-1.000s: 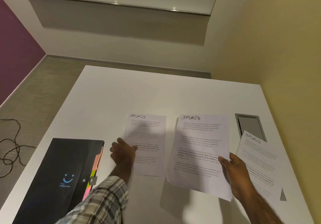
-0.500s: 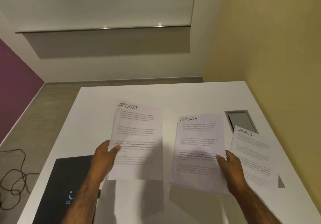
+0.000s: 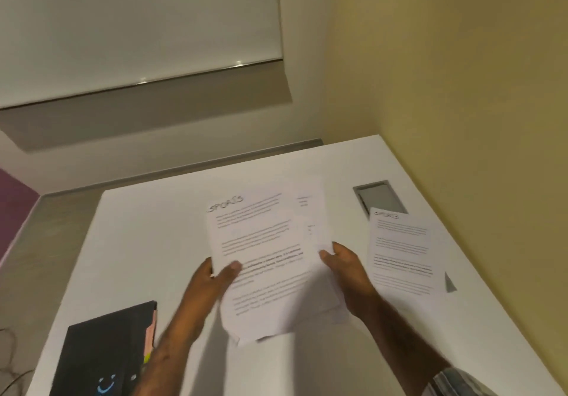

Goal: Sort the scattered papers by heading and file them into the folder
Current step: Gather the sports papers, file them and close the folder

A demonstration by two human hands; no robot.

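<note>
The left hand (image 3: 212, 279) pinches a Sports sheet (image 3: 261, 257), thumb on top, over the stack (image 3: 310, 211) pinched by the right hand (image 3: 347, 269) — likely merging one heading (a spare page (image 3: 399, 251) lies on the table (image 3: 153, 242)) — folder (image 3: 104, 349) lower left.

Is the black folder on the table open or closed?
Closed. The black folder lies flat, its smiley-face cover on top; only coloured tab edges peek out along its right side.
</note>
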